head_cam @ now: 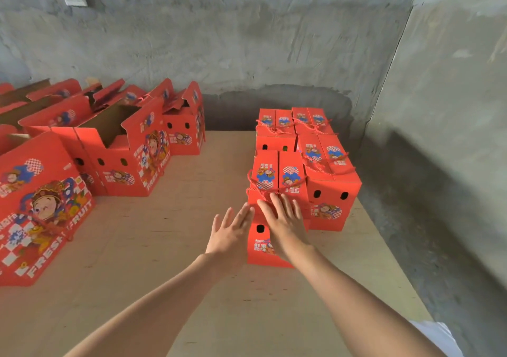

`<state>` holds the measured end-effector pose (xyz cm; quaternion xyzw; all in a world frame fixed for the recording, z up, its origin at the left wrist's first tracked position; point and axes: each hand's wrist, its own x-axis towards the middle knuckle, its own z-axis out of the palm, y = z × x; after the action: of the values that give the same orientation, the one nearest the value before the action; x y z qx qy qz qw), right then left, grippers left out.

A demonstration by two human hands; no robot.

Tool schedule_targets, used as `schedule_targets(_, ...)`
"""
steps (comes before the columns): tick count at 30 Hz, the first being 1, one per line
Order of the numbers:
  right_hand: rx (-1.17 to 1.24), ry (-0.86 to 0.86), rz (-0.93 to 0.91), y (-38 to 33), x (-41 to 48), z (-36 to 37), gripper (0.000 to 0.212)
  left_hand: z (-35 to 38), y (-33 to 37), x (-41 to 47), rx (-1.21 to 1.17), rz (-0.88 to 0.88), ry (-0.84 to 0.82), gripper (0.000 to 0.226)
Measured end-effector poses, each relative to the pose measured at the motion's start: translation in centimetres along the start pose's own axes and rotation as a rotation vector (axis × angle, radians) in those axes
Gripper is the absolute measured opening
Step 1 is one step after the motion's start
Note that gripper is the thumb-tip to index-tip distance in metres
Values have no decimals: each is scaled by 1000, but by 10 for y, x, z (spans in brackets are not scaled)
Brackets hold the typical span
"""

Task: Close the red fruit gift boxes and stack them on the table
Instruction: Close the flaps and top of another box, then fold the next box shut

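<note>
A closed red fruit gift box (277, 181) with a red rope handle stands nearest me on the wooden table (178, 247). My right hand (285, 222) lies flat with straight fingers on the near end of its lid. My left hand (230, 233) is spread beside the box's left near corner, fingertips at its edge. Three more closed boxes stand behind and right of it: one at right (332, 181), two at the back (275, 129) (312, 122). Several open red boxes (120, 148) with raised flaps stand at the left.
A large red box (35, 205) printed FRESH FRUIT sits at the near left. Bare concrete walls close the back and right (439, 109). The table's right edge runs just past the closed boxes. Bare tabletop lies between the two groups.
</note>
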<state>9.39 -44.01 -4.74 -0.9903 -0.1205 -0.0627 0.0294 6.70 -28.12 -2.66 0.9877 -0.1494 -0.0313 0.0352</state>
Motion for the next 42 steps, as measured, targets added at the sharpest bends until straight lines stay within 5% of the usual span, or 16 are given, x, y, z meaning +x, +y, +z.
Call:
schedule_targets(4, 26, -44, 11, 30, 34, 3, 112, -14, 19, 31, -42, -28, -73, 85)
schedule_targets(10, 104, 72, -13, 58, 70, 9, 69, -2, -2, 23, -120, -42, 25, 62)
schedule_targets(18, 107, 40, 60, 51, 69, 0, 72, 1, -47, -15, -186, -133, 30, 42)
schedule_targets(21, 137, 127, 224, -5, 48, -13, 74, 5, -60, -37, -187, -132, 21, 31)
schedule_targets(23, 268, 245, 42, -62, 17, -2, 68, 7, -73, -53, -196, -121, 23, 28)
schedule_targets(27, 430, -13, -368, -169, -51, 34, 52, 12, -118, -100, -178, -125, 6, 27)
schedule_targets(32, 363, -274, -372, -240, -45, 41, 51, -3, -253, -175, -154, -164, 182, 28)
schedule_targets(37, 357, -283, -417, -341, -3, 34, 48, -56, -415, -233, 8, -511, 502, 57)
schedule_targets(42, 316, -275, -485, -456, 38, 26, 59, -68, -526, -263, 146, -778, 207, 78)
